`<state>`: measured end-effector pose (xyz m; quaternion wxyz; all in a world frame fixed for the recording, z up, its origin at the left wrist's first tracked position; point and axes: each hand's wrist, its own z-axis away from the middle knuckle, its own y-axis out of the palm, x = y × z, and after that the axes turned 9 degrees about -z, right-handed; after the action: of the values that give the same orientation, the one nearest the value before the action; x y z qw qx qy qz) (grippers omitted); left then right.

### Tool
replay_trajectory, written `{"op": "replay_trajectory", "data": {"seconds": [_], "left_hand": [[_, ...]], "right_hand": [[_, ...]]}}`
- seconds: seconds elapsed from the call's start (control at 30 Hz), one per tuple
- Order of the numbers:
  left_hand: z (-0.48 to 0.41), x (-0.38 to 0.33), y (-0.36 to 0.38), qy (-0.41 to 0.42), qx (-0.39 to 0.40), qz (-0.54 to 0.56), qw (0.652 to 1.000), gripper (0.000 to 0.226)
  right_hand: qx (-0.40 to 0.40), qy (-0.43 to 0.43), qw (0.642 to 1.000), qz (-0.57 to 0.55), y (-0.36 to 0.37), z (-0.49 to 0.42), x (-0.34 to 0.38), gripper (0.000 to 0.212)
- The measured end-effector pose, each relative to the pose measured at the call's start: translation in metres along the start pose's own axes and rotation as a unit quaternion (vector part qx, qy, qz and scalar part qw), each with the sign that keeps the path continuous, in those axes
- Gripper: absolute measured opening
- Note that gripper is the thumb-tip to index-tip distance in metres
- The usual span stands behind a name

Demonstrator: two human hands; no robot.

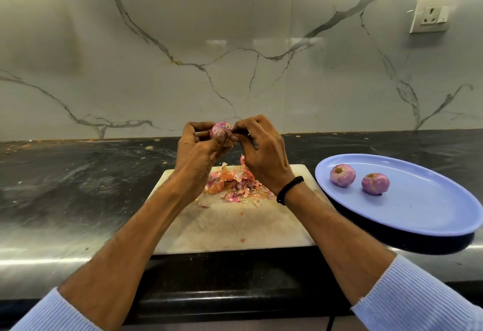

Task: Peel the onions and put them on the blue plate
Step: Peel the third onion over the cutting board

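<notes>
The left sleeve [52, 312] and the right sleeve [418, 296], both light blue, are closest, at the bottom corners. Bare arms reach forward from them.

The onion [221, 128] is up in the air, above the far edge of the board [235, 226], held between both hands. It looks pink and purple. The left hand [198, 148] curls round it, with the thumb pressed on its front. The right hand [261, 148] is bent over, and its fingertips pinch at the onion's right side. Whether they hold a bit of skin is too small to see. A black band [288, 189] goes round the right wrist.

Under the hands, a pile of peels [232, 184], orange and pink, lies on the far half of the pale board.

Just right of the board is the blue plate [418, 213]. Two peeled onions sit on it, near each other but not touching: the far onion [342, 175] and the near onion [375, 183].

The board and plate rest on a dark tabletop [78, 187]. Behind it stands a white wall [235, 43] with grey lines. A socket [431, 16] is high on the right.
</notes>
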<state>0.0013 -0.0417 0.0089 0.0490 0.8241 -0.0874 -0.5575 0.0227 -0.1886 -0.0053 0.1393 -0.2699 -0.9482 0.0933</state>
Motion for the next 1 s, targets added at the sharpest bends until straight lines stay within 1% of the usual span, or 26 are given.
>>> {"op": "replay_trajectory", "data": {"seconds": [0.13, 0.27, 0.3, 0.4, 0.5, 0.53, 0.63, 0.77, 0.83, 0.93, 1.0], "left_hand": [[0.0, -0.001, 0.0, -0.006, 0.006, 0.001, 1.0, 0.045], [-0.001, 0.001, 0.001, -0.019, 0.0, 0.014, 1.0, 0.032], [-0.001, 0.0, 0.001, -0.021, -0.002, 0.02, 1.0, 0.033], [-0.001, -0.002, 0.002, -0.026, -0.016, 0.043, 0.999, 0.049], [-0.001, -0.004, 0.001, -0.037, -0.036, 0.073, 0.996, 0.056], [-0.002, -0.004, 0.001, -0.036, -0.041, 0.079, 0.995, 0.053], [-0.004, -0.003, -0.001, -0.034, -0.043, 0.078, 0.995, 0.034], [-0.004, 0.0, -0.001, -0.035, -0.024, 0.046, 0.998, 0.022], [-0.004, 0.0, 0.001, -0.028, -0.015, 0.031, 0.999, 0.025], [-0.002, 0.0, -0.004, -0.011, -0.015, 0.013, 1.0, 0.039], [-0.001, 0.0, -0.003, -0.007, -0.008, 0.003, 1.0, 0.041]], "right_hand": [[0.003, -0.002, 1.0, 0.011, 0.0, 0.001, 0.001, 0.016], [0.027, 0.004, 0.999, 0.019, 0.002, 0.002, 0.003, 0.021], [0.038, 0.008, 0.999, 0.021, 0.003, 0.002, 0.003, 0.022], [0.059, 0.022, 0.998, 0.024, 0.004, 0.003, 0.003, 0.024], [0.051, 0.043, 0.997, 0.023, 0.003, 0.003, 0.001, 0.023], [0.046, 0.05, 0.997, 0.024, 0.003, 0.003, 0.0, 0.022], [0.03, 0.073, 0.997, 0.026, 0.0, 0.003, -0.004, 0.022], [0.014, 0.07, 0.997, 0.002, -0.005, 0.003, -0.001, 0.034], [0.017, 0.051, 0.999, -0.008, -0.006, 0.003, 0.002, 0.034], [0.013, 0.022, 1.0, -0.01, 0.001, 0.0, 0.008, 0.022], [0.005, 0.017, 1.0, -0.004, 0.0, 0.001, 0.006, 0.017]]}}
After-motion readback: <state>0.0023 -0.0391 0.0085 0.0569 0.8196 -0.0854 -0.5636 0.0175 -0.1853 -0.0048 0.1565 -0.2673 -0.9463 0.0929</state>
